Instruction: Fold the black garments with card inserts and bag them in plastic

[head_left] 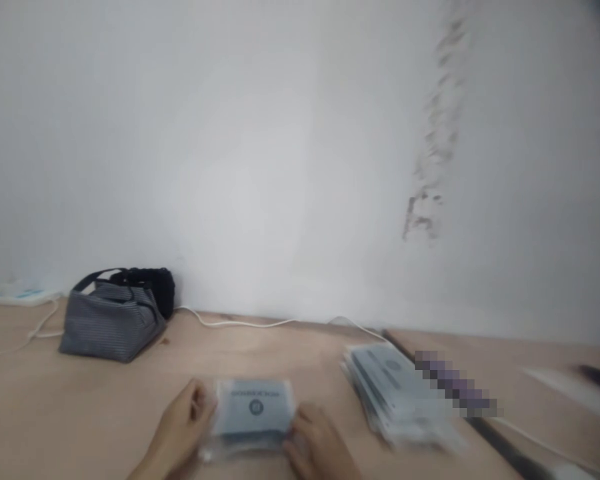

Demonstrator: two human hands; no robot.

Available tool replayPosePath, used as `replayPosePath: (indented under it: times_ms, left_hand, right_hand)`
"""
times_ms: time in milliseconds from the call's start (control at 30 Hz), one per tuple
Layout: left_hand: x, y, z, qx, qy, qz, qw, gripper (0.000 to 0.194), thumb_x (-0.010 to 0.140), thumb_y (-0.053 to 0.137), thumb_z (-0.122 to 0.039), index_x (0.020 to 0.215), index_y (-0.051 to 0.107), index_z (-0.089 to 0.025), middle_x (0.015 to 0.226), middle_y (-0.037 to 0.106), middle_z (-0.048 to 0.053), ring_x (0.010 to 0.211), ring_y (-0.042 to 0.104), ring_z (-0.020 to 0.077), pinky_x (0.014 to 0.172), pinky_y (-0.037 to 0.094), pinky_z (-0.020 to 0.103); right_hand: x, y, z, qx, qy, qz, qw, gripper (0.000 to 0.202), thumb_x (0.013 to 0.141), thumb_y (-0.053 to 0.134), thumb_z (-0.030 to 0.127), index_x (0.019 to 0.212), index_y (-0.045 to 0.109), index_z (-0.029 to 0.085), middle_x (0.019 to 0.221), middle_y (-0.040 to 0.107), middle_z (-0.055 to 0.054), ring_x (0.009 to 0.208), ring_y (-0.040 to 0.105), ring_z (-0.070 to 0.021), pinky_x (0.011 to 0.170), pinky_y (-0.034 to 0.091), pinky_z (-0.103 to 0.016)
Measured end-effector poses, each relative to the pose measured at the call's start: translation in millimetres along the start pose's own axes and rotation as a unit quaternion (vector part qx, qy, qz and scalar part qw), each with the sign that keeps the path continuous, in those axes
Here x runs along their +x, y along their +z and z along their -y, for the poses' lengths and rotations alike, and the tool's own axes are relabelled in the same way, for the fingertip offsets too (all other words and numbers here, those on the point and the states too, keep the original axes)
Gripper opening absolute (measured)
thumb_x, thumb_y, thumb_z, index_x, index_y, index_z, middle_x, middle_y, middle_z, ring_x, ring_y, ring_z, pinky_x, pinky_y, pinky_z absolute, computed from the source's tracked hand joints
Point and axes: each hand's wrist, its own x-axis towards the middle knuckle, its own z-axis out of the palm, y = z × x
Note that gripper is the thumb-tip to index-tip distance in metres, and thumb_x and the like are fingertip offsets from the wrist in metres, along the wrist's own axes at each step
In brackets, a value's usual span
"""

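Observation:
A flat grey-blue packet (255, 410) in a clear plastic bag is between my hands at the front of the table. It bears a dark round logo and a line of print that appears upside down. My left hand (180, 427) has its fingers curled at the packet's left edge, where the loose plastic bunches. At the opposite edge, my right hand (323, 440) pinches the bag between thumb and fingers. To the right lies a stack of similar bagged packets (393, 383), slightly fanned out. Motion blur softens the hands and the print.
A grey striped bag (113, 320) with a black item (165, 290) behind it stands at the back left. A white cable (250, 325) runs along the wall (260, 167). Right of the stack are a dark table seam (500, 443) and a pixelated purple object (455, 383).

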Motion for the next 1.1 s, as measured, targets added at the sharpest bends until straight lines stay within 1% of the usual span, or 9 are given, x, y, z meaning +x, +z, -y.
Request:
replayPosePath:
  times_ms: [67, 167, 300, 400, 567, 667, 767, 900, 1100]
  left_hand:
    - [-1.6, 6.3, 10.8, -0.006, -0.068, 0.030, 0.997, 0.025, 0.077, 0.047, -0.041, 0.066, 0.051, -0.019, 0.059, 0.057, -0.002, 0.056, 0.054, 0.0149, 0.054, 0.039, 0.023]
    - [-7.1, 10.4, 21.0, -0.017, -0.108, 0.090, 0.990, 0.028, 0.068, 0.053, -0.046, 0.061, 0.050, -0.019, 0.058, 0.056, -0.002, 0.059, 0.053, 0.0155, 0.054, 0.035, 0.023]
    - [-9.9, 10.5, 26.3, -0.114, -0.172, 0.149, 0.967, 0.038, 0.055, 0.058, -0.056, 0.058, 0.049, -0.019, 0.053, 0.049, -0.005, 0.054, 0.045, 0.0127, 0.050, 0.030, 0.022]
    - [-7.8, 11.0, 27.4, -0.168, -0.174, 0.210, 0.947, 0.045, 0.050, 0.056, -0.064, 0.049, 0.046, -0.020, 0.043, 0.038, -0.007, 0.044, 0.033, 0.0090, 0.045, 0.022, 0.022]
    - [-10.5, 10.0, 25.2, -0.192, -0.180, 0.202, 0.943, 0.042, 0.052, 0.054, -0.061, 0.049, 0.041, -0.022, 0.043, 0.035, -0.009, 0.044, 0.032, 0.0089, 0.044, 0.023, 0.022]
    - [-14.1, 6.9, 22.3, -0.194, -0.187, 0.179, 0.946, 0.040, 0.053, 0.053, -0.060, 0.054, 0.039, -0.022, 0.050, 0.037, -0.008, 0.050, 0.037, 0.0100, 0.049, 0.030, 0.023]
    - [-15.4, 5.4, 20.2, -0.184, -0.193, 0.164, 0.950, 0.041, 0.053, 0.052, -0.061, 0.056, 0.039, -0.023, 0.051, 0.039, -0.008, 0.051, 0.039, 0.0108, 0.050, 0.032, 0.024]
    - [-14.5, 8.4, 19.3, -0.165, -0.191, 0.154, 0.955, 0.035, 0.055, 0.051, -0.055, 0.056, 0.037, -0.023, 0.048, 0.038, -0.009, 0.047, 0.037, 0.0103, 0.047, 0.029, 0.023]
    - [-13.4, 11.1, 18.1, -0.146, -0.183, 0.162, 0.959, 0.031, 0.056, 0.055, -0.046, 0.046, 0.036, -0.023, 0.040, 0.032, -0.010, 0.040, 0.030, 0.0078, 0.042, 0.022, 0.022]
  right_hand:
    - [3.9, 8.8, 0.9, 0.014, -0.027, 0.016, 0.999, 0.022, 0.072, 0.055, 0.018, 0.091, 0.065, 0.024, 0.096, 0.060, -0.005, 0.093, 0.053, -0.0202, 0.082, 0.036, -0.029]
    - [3.9, 19.3, -2.3, 0.030, -0.045, 0.051, 0.997, 0.025, 0.071, 0.055, 0.014, 0.089, 0.066, 0.028, 0.092, 0.060, -0.003, 0.090, 0.053, -0.0177, 0.079, 0.037, -0.025]
    - [5.0, 28.6, -0.9, 0.044, -0.050, 0.017, 0.998, 0.023, 0.068, 0.058, 0.012, 0.084, 0.067, 0.026, 0.089, 0.060, -0.002, 0.088, 0.054, -0.0165, 0.076, 0.037, -0.023]
    - [17.8, 46.5, 10.3, 0.014, -0.108, 0.001, 0.994, 0.024, 0.064, 0.067, 0.019, 0.086, 0.067, 0.028, 0.086, 0.061, -0.001, 0.083, 0.055, -0.0164, 0.071, 0.038, -0.023]
    - [54.9, 101.5, 43.8, -0.096, -0.239, -0.064, 0.964, 0.015, 0.068, 0.067, 0.040, 0.070, 0.064, 0.025, 0.065, 0.059, 0.002, 0.066, 0.052, -0.0158, 0.070, 0.037, -0.029]
    - [72.4, 132.0, 62.1, -0.137, -0.286, -0.099, 0.943, 0.019, 0.076, 0.059, 0.035, 0.062, 0.059, 0.022, 0.056, 0.057, 0.002, 0.060, 0.050, -0.0153, 0.064, 0.036, -0.030]
    - [79.5, 150.6, 68.0, -0.165, -0.312, -0.107, 0.929, 0.025, 0.075, 0.058, 0.026, 0.052, 0.052, 0.020, 0.048, 0.054, 0.002, 0.056, 0.048, -0.0144, 0.059, 0.034, -0.028]
    - [71.4, 148.7, 51.1, -0.179, -0.310, -0.098, 0.929, 0.028, 0.071, 0.060, 0.016, 0.046, 0.048, 0.019, 0.044, 0.052, 0.003, 0.054, 0.046, -0.0131, 0.061, 0.033, -0.029]
    - [35.1, 98.4, -8.9, -0.198, -0.293, -0.100, 0.930, 0.016, 0.072, 0.057, 0.015, 0.058, 0.058, 0.021, 0.058, 0.061, 0.000, 0.062, 0.050, -0.0159, 0.064, 0.032, -0.033]
